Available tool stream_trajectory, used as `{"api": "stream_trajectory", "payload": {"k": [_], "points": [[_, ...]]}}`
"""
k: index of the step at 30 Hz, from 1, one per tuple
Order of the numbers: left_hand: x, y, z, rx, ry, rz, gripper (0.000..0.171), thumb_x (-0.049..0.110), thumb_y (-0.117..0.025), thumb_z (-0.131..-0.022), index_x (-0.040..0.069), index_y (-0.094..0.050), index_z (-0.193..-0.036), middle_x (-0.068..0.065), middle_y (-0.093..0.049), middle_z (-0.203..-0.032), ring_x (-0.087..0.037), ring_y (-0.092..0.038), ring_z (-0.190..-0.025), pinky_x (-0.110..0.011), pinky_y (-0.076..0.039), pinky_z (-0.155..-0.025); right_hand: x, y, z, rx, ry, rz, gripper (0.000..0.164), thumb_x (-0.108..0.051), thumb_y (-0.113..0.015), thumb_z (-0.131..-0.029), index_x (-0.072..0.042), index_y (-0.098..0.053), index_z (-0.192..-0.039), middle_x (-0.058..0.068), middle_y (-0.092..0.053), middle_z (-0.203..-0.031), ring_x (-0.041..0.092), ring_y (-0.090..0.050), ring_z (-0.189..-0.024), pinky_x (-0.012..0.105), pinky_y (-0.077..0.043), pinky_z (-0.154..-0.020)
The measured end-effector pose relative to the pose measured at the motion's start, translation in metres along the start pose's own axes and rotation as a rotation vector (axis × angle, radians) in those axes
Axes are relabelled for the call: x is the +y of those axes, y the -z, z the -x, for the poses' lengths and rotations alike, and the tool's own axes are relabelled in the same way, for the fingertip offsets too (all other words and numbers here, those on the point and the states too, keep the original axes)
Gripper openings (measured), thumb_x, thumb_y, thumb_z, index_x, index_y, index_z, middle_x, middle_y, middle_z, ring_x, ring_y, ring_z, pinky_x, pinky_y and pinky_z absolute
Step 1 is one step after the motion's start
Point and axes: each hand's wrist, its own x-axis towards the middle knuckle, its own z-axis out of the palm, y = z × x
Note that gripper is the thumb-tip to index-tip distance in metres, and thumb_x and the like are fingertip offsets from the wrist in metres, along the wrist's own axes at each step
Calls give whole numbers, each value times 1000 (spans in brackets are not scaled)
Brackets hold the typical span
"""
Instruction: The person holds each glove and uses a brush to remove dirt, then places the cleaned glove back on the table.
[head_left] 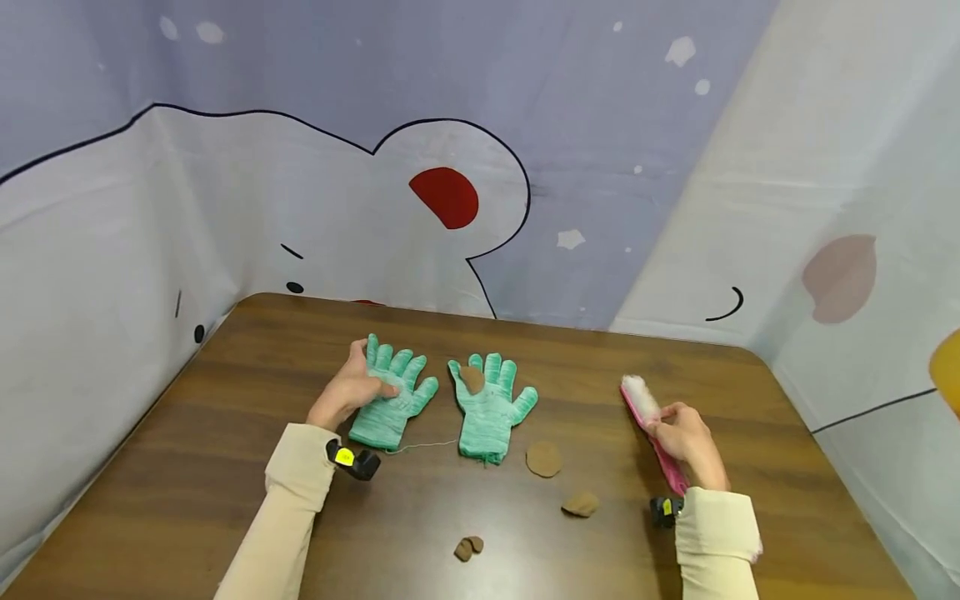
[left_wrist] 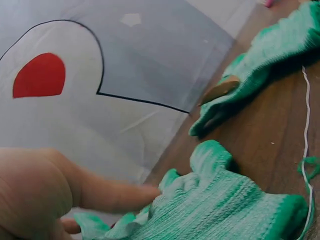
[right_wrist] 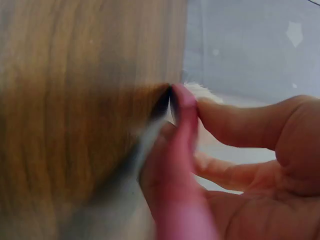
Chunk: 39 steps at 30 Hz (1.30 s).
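Observation:
My left hand [head_left: 348, 390] is at the left green knitted glove [head_left: 390, 407], thumb lying across its palm and fingers at its far left edge. In the left wrist view the thumb touches the knit of this glove [left_wrist: 200, 210], and the other fingers are mostly hidden. Beside it lies a second green glove [head_left: 489, 417] with a brown flat piece [head_left: 472, 379] on its fingers. At the right, my right hand [head_left: 686, 442] pinches a pink-handled brush [head_left: 672, 469] with white bristles [head_left: 640, 394]. The right wrist view shows thumb and fingers around the pink handle [right_wrist: 182, 165].
A brown round piece [head_left: 543, 459], a brown folded-looking piece [head_left: 581, 503] and small brown bits [head_left: 467, 547] lie on the wooden table [head_left: 390, 533]. A pale thread [head_left: 423, 445] runs between the gloves. A printed cloth [head_left: 337, 200] hangs behind the table.

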Motion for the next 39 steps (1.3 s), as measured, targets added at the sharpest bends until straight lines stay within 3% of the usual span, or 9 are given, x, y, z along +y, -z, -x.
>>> {"api": "stream_trajectory", "payload": {"k": [5,9,14,19,31,35,39], "points": [[2,-5,1,92,30,-165,91,6,-66,-69,12,2,-129,-29,-27,-122,-41,-33,-105,-45,-35,-76,-3,-1,-7,-3,4,67,37,-29,-56,-77,2,-49,-96,20,-50,-84,33,-44,-76,39,-38,-60],[3,-9,2,126,36,-255,92,7,-66,-69,13,3,-129,-30,-23,-123,-42,-28,-108,-48,-34,-76,-6,-6,-10,24,-16,77,35,-31,-57,-76,0,-53,-90,17,-51,-80,31,-44,-74,35,-38,-57],[5,-15,6,149,67,-304,93,7,-65,-70,11,6,-130,-32,-9,-124,-46,-26,-106,-50,-34,-75,-9,-9,-11,36,1,107,30,-34,-58,-76,-3,-56,-79,11,-50,-71,28,-43,-71,33,-37,-53],[5,-19,10,171,126,-351,90,12,-64,-72,6,5,-130,-34,-10,-120,-48,-31,-100,-50,-34,-73,-10,-11,-12,18,4,121,30,-36,-57,-76,-7,-56,-70,7,-49,-67,26,-43,-69,31,-35,-51],[4,-21,11,182,143,-400,81,17,-63,-73,-2,-5,-126,-34,-19,-110,-46,-37,-90,-48,-36,-66,-3,-11,-15,-6,35,100,37,-38,-57,-75,-2,-57,-81,9,-51,-70,26,-45,-70,34,-37,-54],[4,-24,13,216,157,-406,76,19,-64,-73,-1,-10,-123,-31,-22,-108,-44,-35,-91,-47,-35,-66,-1,-12,-17,0,76,81,38,-39,-58,-75,-1,-55,-83,9,-53,-72,26,-47,-70,35,-38,-56],[7,-30,17,299,150,-430,68,19,-66,-71,-1,-19,-116,-28,-23,-104,-42,-27,-91,-47,-31,-66,-1,-12,-18,0,107,86,37,-41,-58,-74,-4,-55,-79,7,-53,-72,25,-47,-69,34,-38,-55]]}}
